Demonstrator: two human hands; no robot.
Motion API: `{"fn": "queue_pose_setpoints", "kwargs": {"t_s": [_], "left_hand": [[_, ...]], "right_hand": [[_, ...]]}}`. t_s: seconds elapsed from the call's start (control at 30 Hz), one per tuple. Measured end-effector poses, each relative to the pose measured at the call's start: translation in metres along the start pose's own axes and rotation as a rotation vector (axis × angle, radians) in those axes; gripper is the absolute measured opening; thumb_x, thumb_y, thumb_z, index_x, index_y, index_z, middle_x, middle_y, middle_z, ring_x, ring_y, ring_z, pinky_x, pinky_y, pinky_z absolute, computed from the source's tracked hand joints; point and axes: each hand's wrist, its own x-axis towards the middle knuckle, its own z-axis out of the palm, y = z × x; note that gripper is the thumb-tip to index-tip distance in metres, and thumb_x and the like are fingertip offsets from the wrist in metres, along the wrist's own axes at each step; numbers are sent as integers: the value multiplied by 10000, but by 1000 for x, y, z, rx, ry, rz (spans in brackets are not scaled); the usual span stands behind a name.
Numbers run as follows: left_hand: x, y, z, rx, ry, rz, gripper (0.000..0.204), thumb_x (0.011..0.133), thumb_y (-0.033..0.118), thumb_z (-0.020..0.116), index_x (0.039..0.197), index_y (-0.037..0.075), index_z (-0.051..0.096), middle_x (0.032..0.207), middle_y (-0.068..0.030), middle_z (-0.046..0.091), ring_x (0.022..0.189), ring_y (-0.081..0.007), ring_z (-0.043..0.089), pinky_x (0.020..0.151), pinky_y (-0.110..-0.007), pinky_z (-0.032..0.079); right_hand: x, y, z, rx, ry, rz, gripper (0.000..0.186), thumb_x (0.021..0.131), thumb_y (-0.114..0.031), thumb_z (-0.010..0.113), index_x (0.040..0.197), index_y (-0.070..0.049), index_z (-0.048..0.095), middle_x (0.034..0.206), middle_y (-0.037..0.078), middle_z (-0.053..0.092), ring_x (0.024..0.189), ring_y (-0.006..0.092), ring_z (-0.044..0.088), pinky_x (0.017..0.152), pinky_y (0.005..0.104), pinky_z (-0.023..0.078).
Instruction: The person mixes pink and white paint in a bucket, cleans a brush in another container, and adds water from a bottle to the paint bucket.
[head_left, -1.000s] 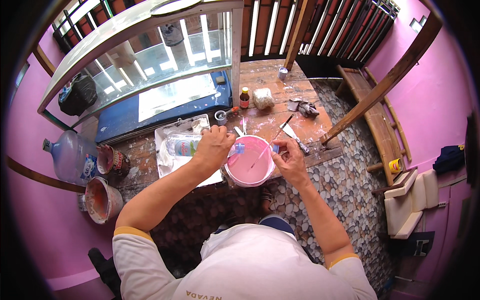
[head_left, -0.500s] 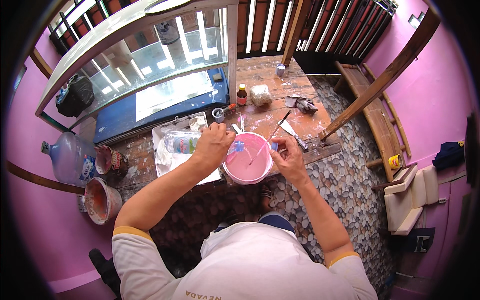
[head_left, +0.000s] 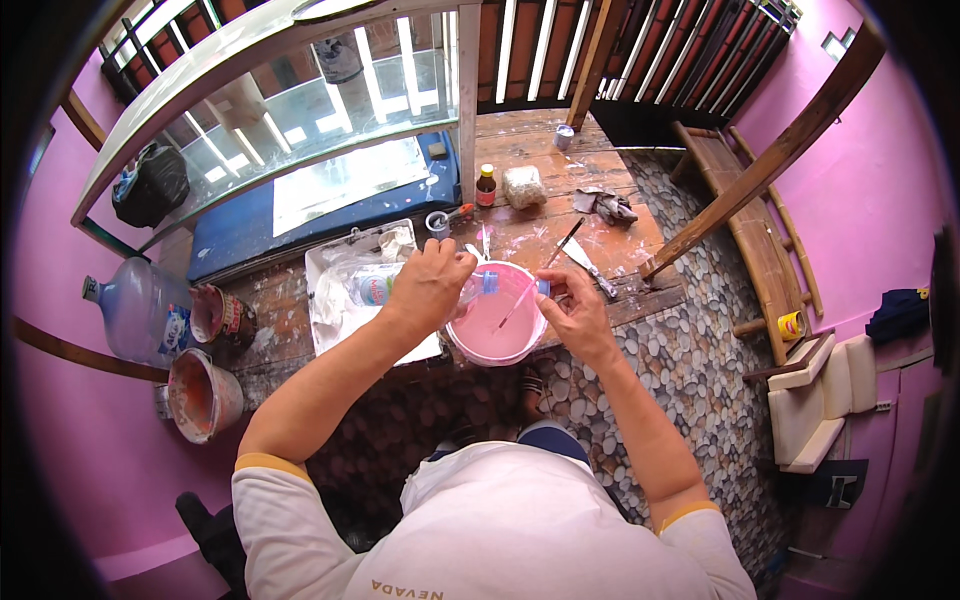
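Little has shifted over the last second: the left hand [head_left: 428, 285] still grips a small clear bottle [head_left: 472, 287] with a blue neck, tipped over the round pink bucket [head_left: 495, 322] from nine o'clock. At three o'clock the right hand [head_left: 572, 312] pinches the blue cap [head_left: 542, 287], so pouring seems unfinished; a thin stick [head_left: 518, 303] leans in smooth pink paint, on rough, paint-flecked planks [head_left: 560, 215].

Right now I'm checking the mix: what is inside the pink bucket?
The pink bucket holds smooth pink liquid, with a thin stick slanting into it. The stick's lower end and the bucket's bottom are hidden beneath the liquid.
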Motion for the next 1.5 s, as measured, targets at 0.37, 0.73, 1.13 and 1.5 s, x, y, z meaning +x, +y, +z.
{"fn": "queue_pose_setpoints", "kwargs": {"t_s": [0.37, 0.73, 1.13, 1.5], "left_hand": [[-3, -3, 0, 48, 28, -10, 637, 672, 348, 911, 1170, 75, 622, 1054, -110, 585, 1022, -277, 598, 844, -392, 521], [-6, -1, 13, 190, -39, -41, 601, 696, 284, 871, 1195, 76, 608, 1082, -110, 583, 1049, -275, 593, 834, -389, 523], [-5, -4, 18, 233, -19, -28, 466, 766, 219, 783, 1178, 74, 620, 1059, -113, 586, 1028, -274, 594, 826, -395, 506], [-3, -3, 20, 253, 3, -25, 400, 785, 192, 752, 1147, 75, 631, 1037, -112, 585, 1009, -273, 594, 806, -399, 498]], "right_hand": [[15, -13, 7, -38, -88, -27, 333, 917, -120, 744, 1232, -38, 678, 1041, 62, 600, 872, 147, 628, 766, 283, 521], [14, -13, 8, -51, -82, -30, 338, 910, -115, 747, 1233, -41, 682, 1042, 64, 601, 865, 150, 625, 765, 283, 522], [11, -9, 9, -21, -73, -6, 344, 912, -109, 748, 1242, -40, 682, 1025, 66, 588, 859, 148, 622, 753, 278, 521], [13, -6, 9, -66, -120, 5, 300, 974, -107, 727, 1251, -10, 664, 1115, 33, 602, 937, 93, 630, 753, 218, 523]]}}
